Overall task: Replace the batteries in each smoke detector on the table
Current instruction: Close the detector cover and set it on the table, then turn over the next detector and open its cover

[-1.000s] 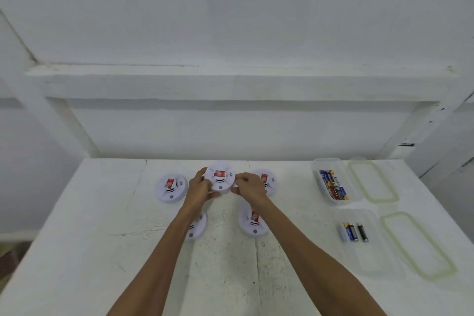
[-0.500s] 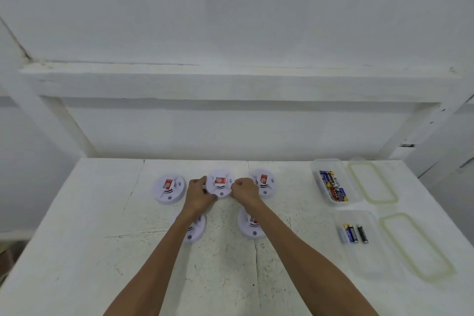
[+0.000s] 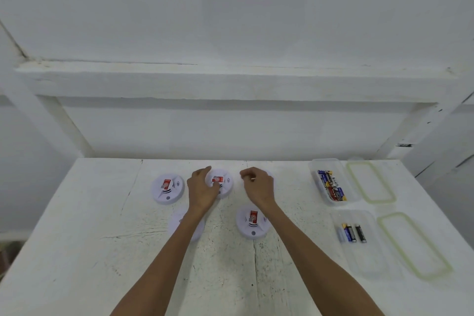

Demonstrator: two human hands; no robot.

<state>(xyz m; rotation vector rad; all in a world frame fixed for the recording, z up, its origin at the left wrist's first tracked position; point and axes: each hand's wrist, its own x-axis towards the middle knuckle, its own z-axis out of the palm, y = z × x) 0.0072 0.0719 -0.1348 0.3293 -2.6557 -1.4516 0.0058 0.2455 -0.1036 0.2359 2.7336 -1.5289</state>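
Observation:
Several white round smoke detectors with red labels lie on the white table (image 3: 77,238). My left hand (image 3: 202,187) rests with relaxed fingers against the left side of the middle back detector (image 3: 224,181), thumb raised. My right hand (image 3: 257,186), fingers loosely curled and holding nothing, hovers over the back right detector (image 3: 268,174) and hides nearly all of it. The far left detector (image 3: 168,188) and the front right detector (image 3: 252,220) lie untouched. My left forearm partly covers the front left detector (image 3: 177,226).
At the right stand two clear plastic tubs: the back tub (image 3: 315,165) holds several batteries, the front tub (image 3: 369,261) holds three batteries (image 3: 351,232). Their green-rimmed lids (image 3: 370,200) (image 3: 413,264) lie beside them. A white wall and beam rise behind the table.
The middle back detector, held up in both hands a second ago, now lies on the table. Both hands have let go, and my right hand has shifted right over the back right detector.

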